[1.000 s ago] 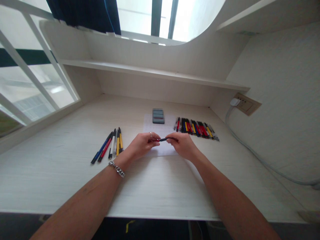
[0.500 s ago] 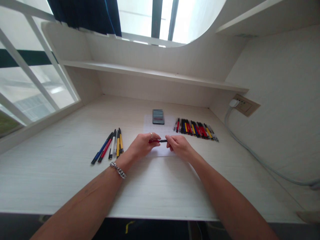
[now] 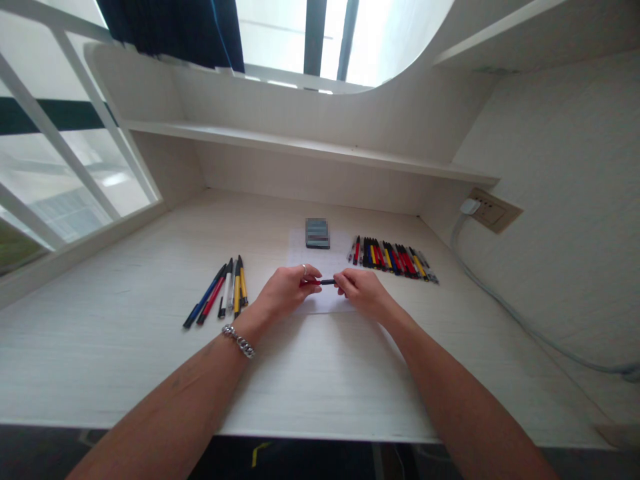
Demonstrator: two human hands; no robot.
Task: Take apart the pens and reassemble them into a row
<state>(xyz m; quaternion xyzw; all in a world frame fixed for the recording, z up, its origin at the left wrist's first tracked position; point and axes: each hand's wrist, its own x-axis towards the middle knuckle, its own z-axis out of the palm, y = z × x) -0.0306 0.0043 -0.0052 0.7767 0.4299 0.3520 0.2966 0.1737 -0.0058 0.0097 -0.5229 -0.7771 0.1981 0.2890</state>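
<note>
My left hand [image 3: 285, 291] and my right hand [image 3: 361, 291] are closed on the two ends of one red and black pen [image 3: 321, 282], held level just above a white sheet of paper [image 3: 320, 263] on the pale wooden desk [image 3: 150, 347]. The left fingers pinch the red end, the right fingers the black end. A silver chain bracelet [image 3: 240, 341] circles my left wrist and a ring sits on a left finger.
Several pens [image 3: 221, 291] lie side by side left of my hands. A longer row of several coloured pens [image 3: 393, 258] lies to the right. A small dark device [image 3: 317, 233] rests on the paper's far edge. A wall socket [image 3: 493, 209] with a grey cable [image 3: 525, 323] is at right.
My hands have drawn closer together along the pen, so less of its black barrel shows between them. Everything on the desk lies as before.
</note>
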